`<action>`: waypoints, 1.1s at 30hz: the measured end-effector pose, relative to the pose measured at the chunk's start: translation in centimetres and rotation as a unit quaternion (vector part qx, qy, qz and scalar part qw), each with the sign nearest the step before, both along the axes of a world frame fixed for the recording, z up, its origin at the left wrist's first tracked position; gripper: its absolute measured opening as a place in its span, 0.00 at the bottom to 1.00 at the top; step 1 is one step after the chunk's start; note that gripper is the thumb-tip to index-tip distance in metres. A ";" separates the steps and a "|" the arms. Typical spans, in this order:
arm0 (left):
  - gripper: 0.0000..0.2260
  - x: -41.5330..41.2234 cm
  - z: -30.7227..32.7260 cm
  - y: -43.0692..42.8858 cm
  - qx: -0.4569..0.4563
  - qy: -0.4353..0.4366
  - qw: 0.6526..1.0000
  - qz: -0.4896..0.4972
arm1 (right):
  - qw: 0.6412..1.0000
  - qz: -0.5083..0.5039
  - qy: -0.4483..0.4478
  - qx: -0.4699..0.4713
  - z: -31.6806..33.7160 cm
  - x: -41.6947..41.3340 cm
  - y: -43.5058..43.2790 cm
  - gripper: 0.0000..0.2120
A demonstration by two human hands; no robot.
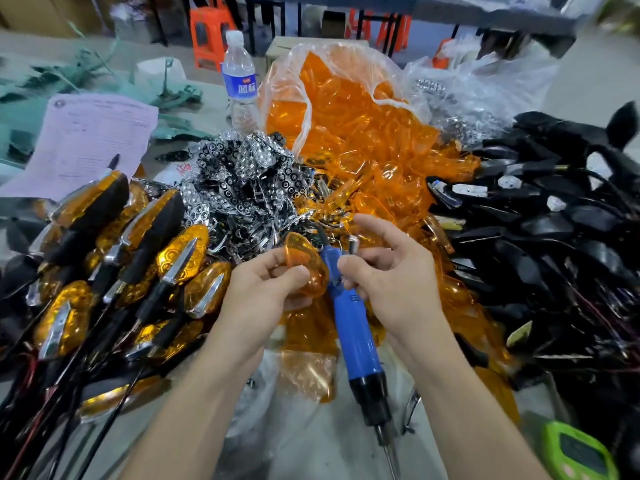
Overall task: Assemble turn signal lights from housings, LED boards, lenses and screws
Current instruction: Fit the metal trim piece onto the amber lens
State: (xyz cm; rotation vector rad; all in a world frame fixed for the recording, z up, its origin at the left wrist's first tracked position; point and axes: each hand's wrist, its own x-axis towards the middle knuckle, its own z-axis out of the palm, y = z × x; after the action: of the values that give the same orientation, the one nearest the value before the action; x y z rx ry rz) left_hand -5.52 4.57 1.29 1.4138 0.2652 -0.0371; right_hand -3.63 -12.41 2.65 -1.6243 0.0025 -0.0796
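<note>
My left hand [266, 289] pinches an orange lens [304, 261] at the centre of the view. My right hand [384, 268] is just right of it, thumb and index finger raised and spread, the lower fingers curled round the blue electric screwdriver [349, 327], which points down toward me with its bit near the bottom edge. Finished orange-and-black turn signal lights [114, 268] lie heaped at the left. Chrome reflector pieces [242, 181] are piled behind the hands. Loose orange lenses [353, 133] spill from a clear bag. Black housings with wires [547, 216] cover the right side.
A water bottle [239, 77] stands at the back beside the lens bag. A pink form [90, 140] lies at the back left. A green device [578, 452] sits at the bottom right corner. Orange stools [207, 32] stand beyond the table.
</note>
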 end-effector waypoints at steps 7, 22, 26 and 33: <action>0.06 -0.6 0.2 -1.7 -0.003 0.016 1.000 -0.015 | 0.994 -0.070 -0.082 -0.035 -1.1 -0.9 -0.8 0.17; 0.12 -0.1 0.4 -4.2 -0.025 0.007 0.999 -0.029 | 0.981 -0.031 -0.147 -0.120 -2.9 -3.5 -0.9 0.26; 0.11 -0.1 0.3 -4.3 -0.012 0.016 1.000 -0.013 | 0.992 -0.032 -0.116 -0.030 -2.1 -3.4 -1.1 0.31; 0.13 0.0 0.4 -4.2 -0.016 0.007 1.000 0.008 | 0.982 -0.027 -0.098 -0.158 -2.2 -4.3 -1.0 0.26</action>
State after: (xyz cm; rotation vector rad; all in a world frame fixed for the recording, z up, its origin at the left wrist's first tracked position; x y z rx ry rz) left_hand -5.48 0.37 1.72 1.3804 0.2867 -0.0381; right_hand -7.93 -13.41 0.47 -1.9270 -0.1226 -0.2939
